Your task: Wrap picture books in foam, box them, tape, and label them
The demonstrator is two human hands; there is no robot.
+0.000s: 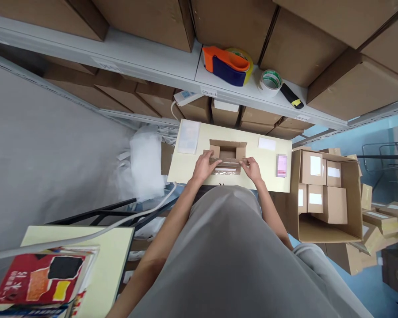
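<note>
A small cardboard box (228, 144) stands on the pale yellow table with its top open and its back flap raised. My left hand (204, 167) grips its near left corner, the thumb along the front edge and the fingers at the left side. At the near right corner my right hand (251, 169) pinches the same front edge. Shiny clear tape and a whitish strip show on the box's near side. From this angle I see no contents inside the box; its lower part is partly hidden.
The table (192, 170) carries a plastic-wrapped stack (189, 137), a white slip (267, 143) and a pink card (281, 165). An orange tape dispenser (225, 64), a tape roll (270, 83) and a box cutter (292, 96) lie on the shelf above. A large carton (331, 232) holds several boxes at right.
</note>
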